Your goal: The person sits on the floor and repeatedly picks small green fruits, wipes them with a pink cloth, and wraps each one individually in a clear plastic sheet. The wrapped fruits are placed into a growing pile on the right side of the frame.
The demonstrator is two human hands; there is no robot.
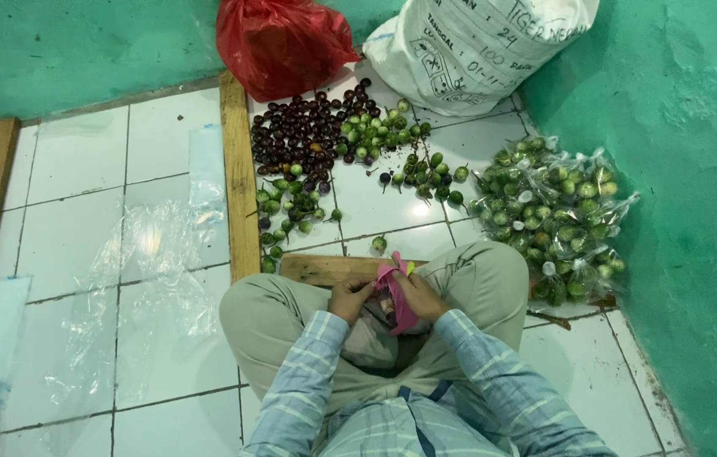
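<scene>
Right now both hands meet over the lap of the person, who sits cross-legged on the white tiled floor [164,152]. The left hand [350,298] and the right hand [419,296] hold one pink plastic bag [397,296] between them. The bag lies in the middle, so neither hand is nearer; it touches both. Its long axis runs from about 12 o'clock, where a small yellow-green tip shows, down to 6 o'clock toward the body. From the left hand the bag lies at 3 o'clock, and from the right hand at 9 o'clock. The fingers of both hands are curled narrow and pinch the pink plastic; what is inside it I cannot tell.

Just past the knees, at 12 o'clock, a wooden board [325,269] lies flat on the floor. Further at 12 o'clock is a loose pile of small round fruits [333,140], dark purple ones on the left and green ones on the right, well apart from the hands. At 2 o'clock, near the right knee, clear bags filled with green fruits [557,216] are heaped against the green wall [697,169]. A long wooden plank [238,178] stands at 11 o'clock, and sheets of clear plastic [155,254] lie on the tiles at 9 o'clock. A red bag [282,38] and a white sack [477,46] stand far at 12 o'clock in the corner.
</scene>
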